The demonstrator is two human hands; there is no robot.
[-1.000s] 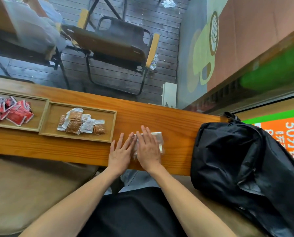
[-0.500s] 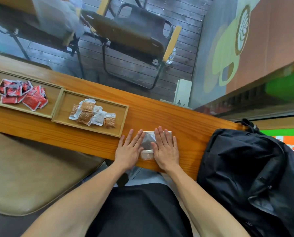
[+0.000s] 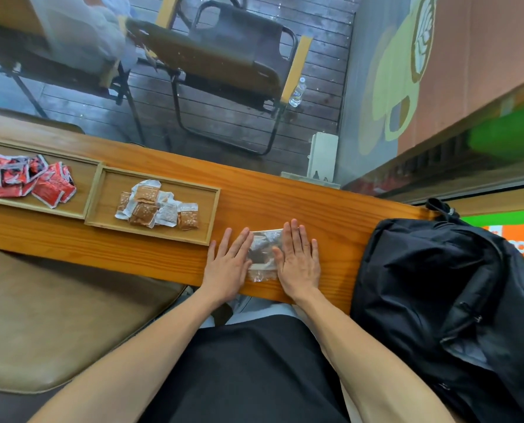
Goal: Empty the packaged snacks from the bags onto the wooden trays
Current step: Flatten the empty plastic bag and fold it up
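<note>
both hands lie flat with fingers straight, the left hand [image 3: 228, 264] and right hand [image 3: 299, 261] pressing the side edges of a clear plastic bag [image 3: 263, 254] on the wooden counter [image 3: 285, 203], near its near edge. left of it sit two wooden trays [image 3: 212, 209], one with brown snacks [image 3: 151, 206], the far-left one with red packets [image 3: 32, 178]. a black backpack [image 3: 437, 285] crowds the right end. since a second ago the hands have spread apart, uncovering the bag.

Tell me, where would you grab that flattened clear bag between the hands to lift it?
Probably the near edge of the clear bag, which reaches closest to the counter's front edge. It lies flat, so pinching from the person's side looks easiest. The left hand and right hand lie flat along its sides.
</note>
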